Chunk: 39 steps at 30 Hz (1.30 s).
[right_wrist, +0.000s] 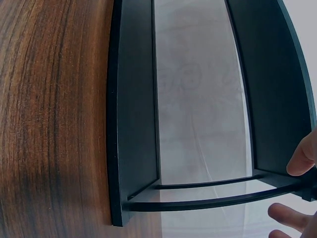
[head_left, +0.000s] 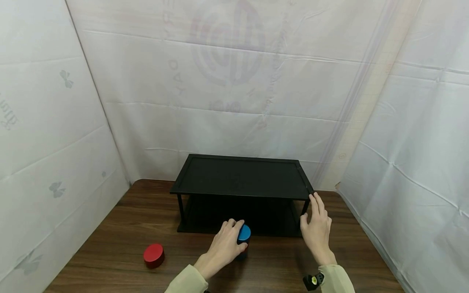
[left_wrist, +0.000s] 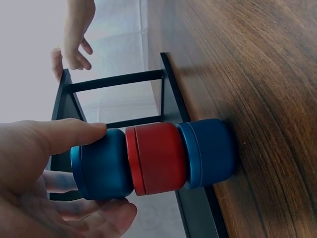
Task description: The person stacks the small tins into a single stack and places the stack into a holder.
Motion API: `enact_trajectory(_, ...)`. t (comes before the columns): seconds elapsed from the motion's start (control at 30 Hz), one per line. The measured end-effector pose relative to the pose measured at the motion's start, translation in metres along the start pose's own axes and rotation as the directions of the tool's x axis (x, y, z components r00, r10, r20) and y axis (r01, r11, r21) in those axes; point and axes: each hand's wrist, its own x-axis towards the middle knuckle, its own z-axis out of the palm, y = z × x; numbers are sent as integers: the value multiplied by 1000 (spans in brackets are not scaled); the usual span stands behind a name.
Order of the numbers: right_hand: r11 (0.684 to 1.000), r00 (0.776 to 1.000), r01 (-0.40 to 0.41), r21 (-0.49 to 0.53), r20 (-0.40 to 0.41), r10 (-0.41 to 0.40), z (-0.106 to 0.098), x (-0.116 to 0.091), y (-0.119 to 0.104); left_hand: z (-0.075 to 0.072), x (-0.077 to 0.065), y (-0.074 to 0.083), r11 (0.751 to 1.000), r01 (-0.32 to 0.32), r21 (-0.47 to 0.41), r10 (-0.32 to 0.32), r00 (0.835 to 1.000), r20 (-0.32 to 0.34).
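My left hand [head_left: 225,244] grips the top blue tin [left_wrist: 106,166] of a stack, thumb on one side and fingers curled round the other. Below it in the left wrist view come a red tin [left_wrist: 158,158] and another blue tin [left_wrist: 213,153], which stands on the table. The stack rises just in front of a black two-tier shelf [head_left: 242,175]. At that shelf's front right corner, my right hand [head_left: 318,232] touches the top board with its fingertips. Its thumb [right_wrist: 299,158] shows on the inner side of the corner post in the right wrist view.
A single red tin [head_left: 154,255] lies on the wooden table [head_left: 121,252], left of my left hand. Pale sheeting [head_left: 227,122] hangs behind the table and along both sides. Thin posts [head_left: 181,206] hold up the shelf's top board.
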Motion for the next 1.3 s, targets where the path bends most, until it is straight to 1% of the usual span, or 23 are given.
enact_trajectory(0.23,1000,1000,-1,-2,2,1,0,0,0,0,-1,0,1000,-4,-31,4,1000,-3)
enact_trajectory(0.7,1000,1000,14,-9,-13,-14,0,1,1,1,0,-5,999,-8,-38,7,1000,-12)
enact_trajectory(0.97,1000,1000,8,-8,-3,-8,0,0,1,-4,-3,-9,999,-6,-39,6,1000,-13)
enact_trajectory(1.17,1000,1000,11,-6,-5,-11,0,1,0,-6,-5,-12,999,-10,-37,9,1000,-28)
enact_trajectory(1.3,1000,1000,3,-1,2,-3,0,0,0,-7,-7,-15,999,-1,-37,0,1000,-24)
